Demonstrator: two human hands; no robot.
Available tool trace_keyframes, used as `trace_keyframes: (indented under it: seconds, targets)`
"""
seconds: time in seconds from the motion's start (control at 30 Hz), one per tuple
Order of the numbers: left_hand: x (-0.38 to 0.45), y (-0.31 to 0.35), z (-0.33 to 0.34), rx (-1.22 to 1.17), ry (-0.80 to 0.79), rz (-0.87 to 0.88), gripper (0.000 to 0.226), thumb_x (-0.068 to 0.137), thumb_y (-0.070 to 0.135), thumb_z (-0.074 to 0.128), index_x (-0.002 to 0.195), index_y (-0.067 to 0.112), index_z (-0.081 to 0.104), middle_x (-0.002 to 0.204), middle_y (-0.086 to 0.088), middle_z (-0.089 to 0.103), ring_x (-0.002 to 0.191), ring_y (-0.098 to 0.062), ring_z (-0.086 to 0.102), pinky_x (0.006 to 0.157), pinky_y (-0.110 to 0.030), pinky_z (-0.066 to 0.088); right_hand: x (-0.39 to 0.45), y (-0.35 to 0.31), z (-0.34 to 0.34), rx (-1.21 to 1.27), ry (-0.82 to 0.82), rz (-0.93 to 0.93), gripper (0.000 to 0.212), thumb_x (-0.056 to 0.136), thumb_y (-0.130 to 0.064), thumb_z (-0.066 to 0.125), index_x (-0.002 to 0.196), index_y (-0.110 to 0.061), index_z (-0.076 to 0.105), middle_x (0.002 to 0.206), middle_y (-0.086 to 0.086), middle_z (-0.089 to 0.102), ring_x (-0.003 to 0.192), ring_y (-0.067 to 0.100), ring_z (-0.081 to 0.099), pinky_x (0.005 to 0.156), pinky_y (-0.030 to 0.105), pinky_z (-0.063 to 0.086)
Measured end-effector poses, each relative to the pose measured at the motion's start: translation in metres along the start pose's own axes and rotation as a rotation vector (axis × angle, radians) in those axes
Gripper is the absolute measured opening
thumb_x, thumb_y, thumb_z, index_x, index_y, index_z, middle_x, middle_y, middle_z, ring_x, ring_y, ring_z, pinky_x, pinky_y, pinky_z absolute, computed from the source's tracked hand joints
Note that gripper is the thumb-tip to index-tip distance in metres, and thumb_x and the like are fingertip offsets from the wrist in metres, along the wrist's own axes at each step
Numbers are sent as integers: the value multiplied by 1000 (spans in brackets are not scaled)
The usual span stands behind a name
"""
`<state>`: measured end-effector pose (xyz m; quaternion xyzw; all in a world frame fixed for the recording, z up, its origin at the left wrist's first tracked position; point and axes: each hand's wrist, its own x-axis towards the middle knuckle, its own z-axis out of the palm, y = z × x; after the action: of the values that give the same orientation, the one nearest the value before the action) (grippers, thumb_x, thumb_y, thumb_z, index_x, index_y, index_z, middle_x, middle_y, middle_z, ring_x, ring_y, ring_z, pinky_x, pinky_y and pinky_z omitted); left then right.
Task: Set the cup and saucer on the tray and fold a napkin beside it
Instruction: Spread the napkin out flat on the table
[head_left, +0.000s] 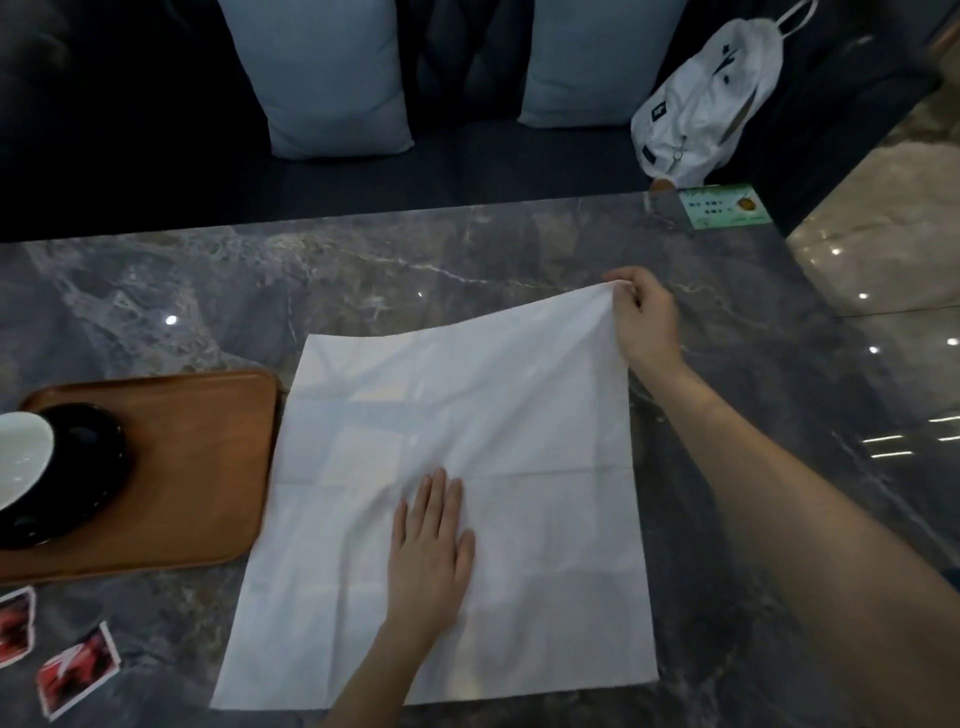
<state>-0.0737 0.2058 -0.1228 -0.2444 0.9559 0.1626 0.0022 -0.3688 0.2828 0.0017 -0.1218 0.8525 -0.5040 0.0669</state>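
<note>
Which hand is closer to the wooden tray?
The left hand. It lies flat on the napkin, a short way right of the tray. The right hand pinches the napkin's far right corner, much farther from the tray.

Looks like a cafe/restaurant booth: grey marble table (467, 270) w/ green sticker (724, 206) at far corner, dark bench (467, 156) behind w/ pale cushions (332, 78), polished stone floor (883, 218) reflecting ceiling lights. Wooden tray (208, 441) fits.
</note>
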Motion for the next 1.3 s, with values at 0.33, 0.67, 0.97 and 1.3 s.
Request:
trace_keyframes:
  seconds: [0.33, 0.67, 0.97, 1.3]
  targets:
    - [9, 13, 3, -64, 80, 2, 54, 81, 31, 39, 130, 7, 43, 136, -17, 51, 130, -23, 32, 110, -36, 8, -22, 39, 36, -675, -150, 112, 51, 90, -10, 44, 140, -5, 32, 143, 17, 38, 132, 35, 32, 106, 42, 29]
    - [15, 25, 3, 3, -35, -46, 56, 91, 38, 28, 141, 14, 32, 149, -7, 33, 138, -18, 20, 112, -36, 1, -84, 86, 73, -851, -410, -73, 69, 96, -48, 27, 149, -16, -4, 158, 8, -10, 145, 21, -13, 117, 40, -9]
    - [20, 16, -7, -20, 0, -35, 56, 91, 34, 29, 141, 10, 35, 149, -9, 32, 139, -20, 19, 111, -38, 6, -105, 86, 46, -777, -255, -176, 65, 91, -42, 16, 146, -8, 22, 155, 12, 22, 145, 24, 17, 116, 39, 3]
    - [-2, -35, -14, 84, -33, -91, 62, 94, 50, 7, 145, 18, 22, 153, -7, 22, 142, -23, 16, 113, -44, 10, -203, 121, 24, -957, -425, -229, 68, 94, -52, 4, 146, -10, 17, 155, 8, 23, 142, 17, 9, 113, 34, -6]
